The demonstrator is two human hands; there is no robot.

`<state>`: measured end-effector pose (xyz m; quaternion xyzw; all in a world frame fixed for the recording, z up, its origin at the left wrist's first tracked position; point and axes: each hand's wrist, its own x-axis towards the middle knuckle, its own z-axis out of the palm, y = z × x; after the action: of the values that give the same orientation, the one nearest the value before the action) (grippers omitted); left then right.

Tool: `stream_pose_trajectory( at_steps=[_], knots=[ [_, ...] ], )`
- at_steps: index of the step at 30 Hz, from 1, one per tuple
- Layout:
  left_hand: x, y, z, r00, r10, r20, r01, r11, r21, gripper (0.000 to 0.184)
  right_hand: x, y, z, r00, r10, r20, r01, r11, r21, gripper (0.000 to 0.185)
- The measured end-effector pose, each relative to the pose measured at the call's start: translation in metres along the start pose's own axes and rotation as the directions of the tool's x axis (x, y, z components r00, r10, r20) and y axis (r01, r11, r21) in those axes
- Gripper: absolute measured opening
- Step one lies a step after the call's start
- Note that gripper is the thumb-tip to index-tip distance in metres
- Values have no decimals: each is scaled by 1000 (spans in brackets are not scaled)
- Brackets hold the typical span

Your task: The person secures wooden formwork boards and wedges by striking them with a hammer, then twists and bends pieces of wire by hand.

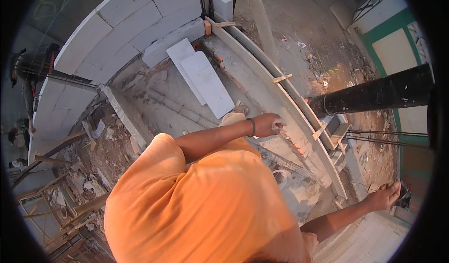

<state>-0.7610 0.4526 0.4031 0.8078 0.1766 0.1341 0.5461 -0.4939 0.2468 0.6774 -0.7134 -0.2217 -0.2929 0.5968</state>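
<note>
My left hand (269,124), with a dark band at the wrist, is in the middle of the view with its fingers curled together above the concrete ledge beside the long wooden formwork board (299,118). Whether anything small is between those fingers does not show. At the lower right my right hand (384,196) reaches out past the end of the formwork, its fingers bent together. A dark object (404,196) is right beside its fingertips; what it is cannot be made out. Short wooden cleats (282,78) lie across the formwork boards.
White blocks (206,80) lie on the floor ahead, beside a block wall (135,26). A black column (374,93) stands at the right, with thin rebar below it. Rubble and timber (89,204) lie at the left. A person (32,71) is at the far left.
</note>
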Motion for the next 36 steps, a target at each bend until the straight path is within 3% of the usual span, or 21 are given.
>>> stream_pose_trajectory(
  at_steps=[2, 4, 5, 7, 8, 11, 12, 15, 18, 19, 22, 25, 30, 34, 35, 36],
  knots=[
    [9, 20, -2, 992, -61, 112, 81, 980, -184, 41, -35, 44, 10, 890, 178, 421, -297, 925, 238, 16],
    [13, 31, 5, 983, -81, 166, 143, 902, -408, 45, -111, 34, 39, 713, 337, 615, -509, 852, 122, 13],
    [15, 32, 13, 983, -116, 146, 185, 701, -689, 51, -147, 40, 44, 567, 383, 729, -570, 822, 12, 14],
    [17, 33, 19, 971, -227, 71, 176, 483, -858, 51, -215, 51, 48, 355, 385, 852, -553, 821, -141, 14],
    [17, 34, 20, 956, -287, 66, 173, 367, -914, 51, -244, 60, 45, 278, 333, 901, -572, 811, -124, 13],
    [13, 16, 30, 866, -495, 68, 274, 357, -893, 37, -296, 74, 33, 125, 383, 915, -639, 737, -221, 15],
    [11, 5, 37, 822, -566, 66, 315, 355, -880, 32, -302, 76, 30, 111, 407, 907, -709, 672, -215, 15],
    [8, -24, 43, 817, -562, 127, 310, 243, -919, 25, -307, 84, 26, 77, 433, 898, -838, 517, -177, 16],
    [19, -4, 38, 803, -595, 22, 338, 425, -840, 22, -310, 101, 27, 56, 464, 884, -856, 478, -196, 19],
    [21, -5, 38, 786, -618, 30, 357, 414, -837, 22, -310, 103, 28, 65, 445, 893, -849, 495, -184, 20],
    [30, -15, 33, 750, -658, 72, 400, 364, -841, 21, -301, 97, 29, -147, 431, 890, -971, 110, -213, 22],
    [47, -34, 20, 745, -643, 177, 463, 307, -832, 18, -319, 109, 34, -153, 458, 876, -987, -20, -162, 25],
    [82, -88, 32, 657, -693, 296, 626, 283, -727, 11, -331, 134, 59, -263, 567, 781, -961, -82, -265, 24],
    [126, -141, 54, 657, -717, 231, 699, 464, -544, 16, -353, 172, 90, -259, 695, 671, -957, -91, -275, 22],
    [141, -150, 58, 658, -720, 220, 710, 495, -501, 18, -361, 182, 99, -277, 717, 640, -959, -160, -235, 21],
    [155, -160, 60, 664, -719, 207, 715, 529, -457, 20, -365, 190, 106, -257, 739, 623, -960, -119, -255, 22]
  ],
)
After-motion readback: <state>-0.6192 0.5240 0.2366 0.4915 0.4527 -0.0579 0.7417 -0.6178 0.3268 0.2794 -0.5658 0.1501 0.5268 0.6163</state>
